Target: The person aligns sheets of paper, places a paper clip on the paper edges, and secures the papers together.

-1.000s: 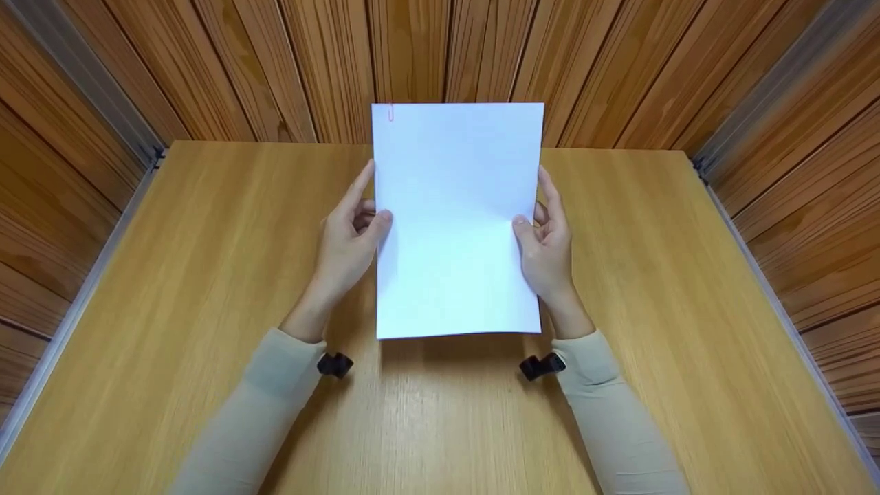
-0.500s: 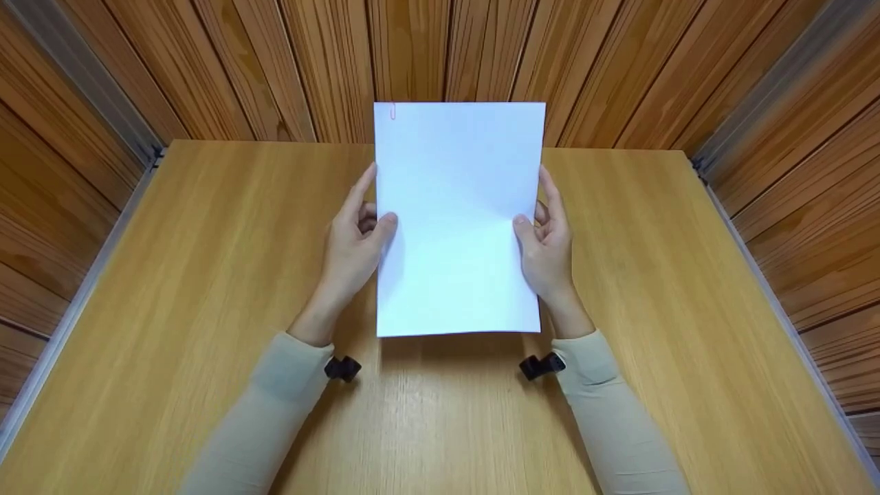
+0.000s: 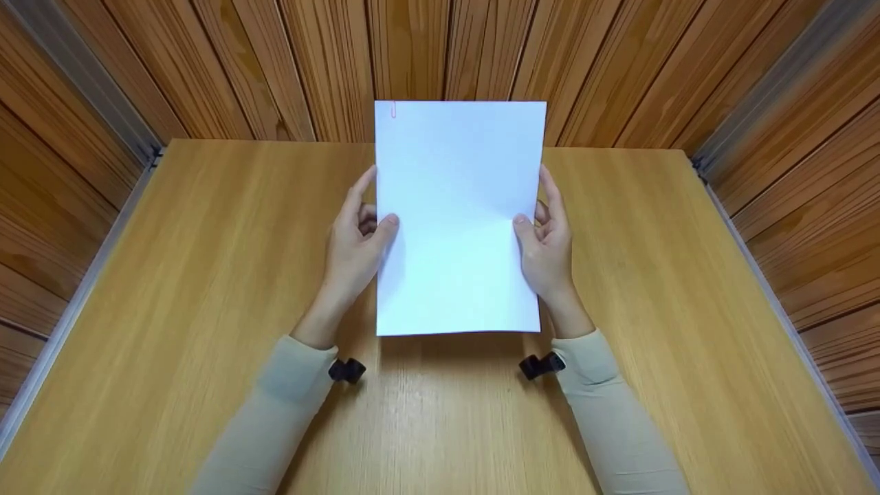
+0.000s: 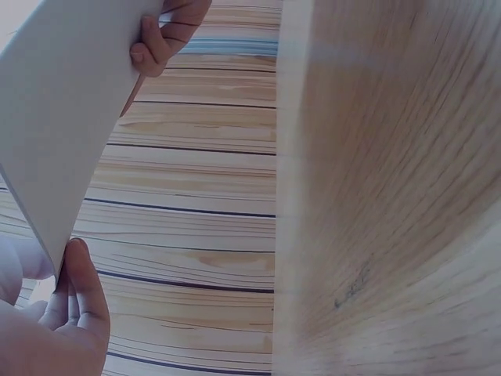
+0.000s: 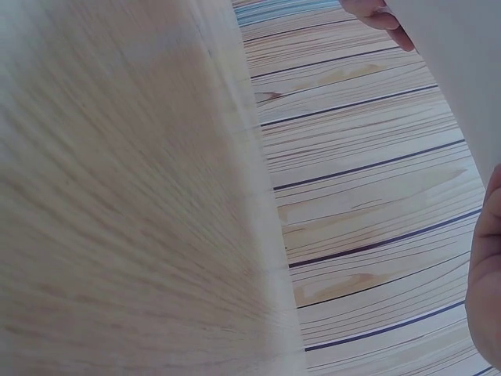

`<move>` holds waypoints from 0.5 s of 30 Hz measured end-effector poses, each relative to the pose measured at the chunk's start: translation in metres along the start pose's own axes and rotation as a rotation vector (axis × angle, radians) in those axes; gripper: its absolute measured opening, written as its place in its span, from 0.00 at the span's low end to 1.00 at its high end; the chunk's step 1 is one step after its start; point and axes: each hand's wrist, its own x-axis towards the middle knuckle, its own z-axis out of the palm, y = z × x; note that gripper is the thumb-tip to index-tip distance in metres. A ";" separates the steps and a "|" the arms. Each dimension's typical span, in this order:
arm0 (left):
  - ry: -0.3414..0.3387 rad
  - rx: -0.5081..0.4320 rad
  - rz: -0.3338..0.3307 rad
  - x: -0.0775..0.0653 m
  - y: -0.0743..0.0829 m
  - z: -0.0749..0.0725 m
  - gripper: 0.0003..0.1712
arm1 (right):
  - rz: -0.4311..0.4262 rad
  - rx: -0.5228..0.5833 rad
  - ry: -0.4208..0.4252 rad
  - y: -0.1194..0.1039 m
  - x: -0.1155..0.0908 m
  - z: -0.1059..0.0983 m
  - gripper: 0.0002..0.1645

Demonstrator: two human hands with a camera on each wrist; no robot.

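Observation:
A blank white sheaf of paper (image 3: 457, 268) is held up above the table, its long sides running away from me. Near its far left corner a small red paper clip (image 3: 394, 110) grips the top edge. My left hand (image 3: 352, 244) pinches the left side, thumb on the face and fingers behind. On the opposite side my right hand (image 3: 548, 251) pinches it the same way. In the left wrist view the underside of the paper (image 4: 66, 102) shows, with left-hand fingers (image 4: 86, 290) curled at its edge. The right wrist view catches only part of the paper (image 5: 458, 63).
The wooden table (image 3: 440, 426) spreads beneath both arms, the paper's shadow falling on it. A wood-plank wall (image 3: 412, 48) stands behind, with more planks at both sides. Small black wrist cameras (image 3: 347, 371) sit at both cuffs.
My left hand and forearm have shifted slightly to the right. The paper's far edge has moved a little up in the head view; the right hand has stayed almost still.

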 end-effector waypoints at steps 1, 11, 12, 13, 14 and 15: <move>0.000 -0.001 0.000 0.000 0.000 0.000 0.40 | 0.000 0.000 0.001 0.000 0.000 0.000 0.42; 0.007 -0.015 -0.012 -0.002 -0.003 0.001 0.40 | 0.004 -0.016 -0.001 0.000 0.000 0.000 0.42; 0.006 -0.016 -0.009 -0.002 -0.003 0.001 0.39 | 0.002 -0.017 -0.003 0.001 0.000 0.000 0.42; 0.006 -0.017 -0.006 -0.002 -0.004 0.000 0.40 | -0.001 -0.019 -0.007 0.001 0.000 0.000 0.42; 0.003 -0.018 -0.002 -0.002 -0.004 0.000 0.40 | -0.003 -0.017 -0.012 0.002 0.000 0.000 0.42; 0.002 -0.019 0.003 -0.002 -0.005 0.000 0.39 | -0.004 -0.015 -0.016 0.002 0.000 0.000 0.42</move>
